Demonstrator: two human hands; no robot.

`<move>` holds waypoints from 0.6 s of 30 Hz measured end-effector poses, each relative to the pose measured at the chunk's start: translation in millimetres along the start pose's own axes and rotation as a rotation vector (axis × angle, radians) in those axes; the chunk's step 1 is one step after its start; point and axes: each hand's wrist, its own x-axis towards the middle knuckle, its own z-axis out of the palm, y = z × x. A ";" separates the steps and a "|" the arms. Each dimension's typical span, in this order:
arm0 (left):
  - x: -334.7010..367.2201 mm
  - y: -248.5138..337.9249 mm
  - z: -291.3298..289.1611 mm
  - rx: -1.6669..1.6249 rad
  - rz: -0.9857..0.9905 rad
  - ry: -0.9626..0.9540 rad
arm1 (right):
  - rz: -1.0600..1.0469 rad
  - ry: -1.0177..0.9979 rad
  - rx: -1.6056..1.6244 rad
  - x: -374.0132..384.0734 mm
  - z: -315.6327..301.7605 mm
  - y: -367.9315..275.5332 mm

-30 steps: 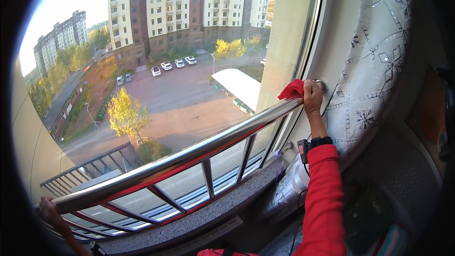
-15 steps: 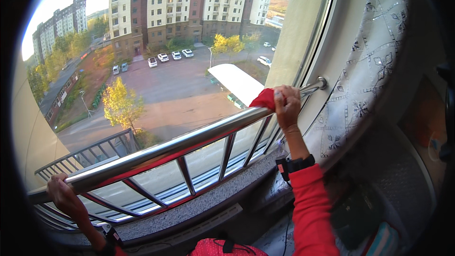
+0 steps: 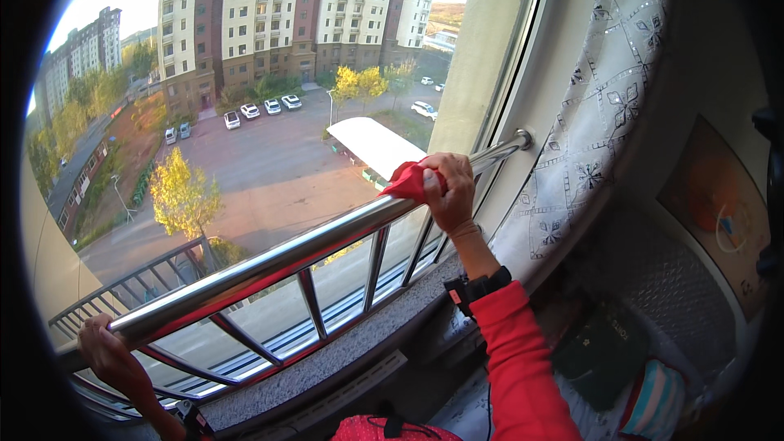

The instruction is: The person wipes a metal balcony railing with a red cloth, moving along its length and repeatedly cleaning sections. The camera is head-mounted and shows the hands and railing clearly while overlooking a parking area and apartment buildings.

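Plainly, polished metal rules this spot: a thick, round, mirror-bright handrail [image 3: 278, 261] slants across the window, with slim shiny bars [image 3: 311, 304] below it and a speckled grey stone sill [image 3: 327, 366] beneath. The soft, crumpled red cloth [image 3: 406, 182] lies bunched over the upper right stretch of the rail, pinched under the right hand [image 3: 451, 188], whose fingers curl closely over it. The left hand [image 3: 110, 355] wraps around the rail near its lower left end, fingers folded over the smooth tube. A pale curtain [image 3: 592, 143] with dark, flowery outlines hangs at the right. Compared with a second ago, when the cloth sat almost against the round end fitting [image 3: 523, 140], cloth and right hand have moved leftward, leaving a bare stretch of rail behind them.
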 end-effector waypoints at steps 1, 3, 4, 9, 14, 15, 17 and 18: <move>-1.3 -1.7 1.2 -0.004 -0.016 -0.005 | 0.023 0.006 -0.015 0.4 -2.0 13.3; -4.8 -5.5 3.8 -0.039 -0.049 -0.022 | 0.058 -0.004 -0.052 1.8 -8.3 42.3; -3.9 -8.0 8.1 0.030 0.042 0.073 | 0.081 -0.009 -0.051 2.5 -11.4 57.5; -8.7 -17.3 14.2 0.039 0.012 0.063 | 0.133 0.041 -0.123 2.5 -20.0 128.4; -22.0 -35.9 16.7 -0.120 -0.173 -0.014 | 0.168 0.094 -0.171 3.3 -27.9 199.2; -26.5 -47.3 17.0 -0.096 -0.158 -0.030 | 0.211 0.085 -0.180 3.0 -30.0 212.8; -37.5 -77.4 22.4 -0.205 -0.208 -0.139 | 0.207 0.121 -0.215 2.4 -34.4 239.7; -44.9 -94.7 28.6 -0.130 -0.170 -0.117 | 0.212 0.138 -0.216 2.4 -36.8 253.1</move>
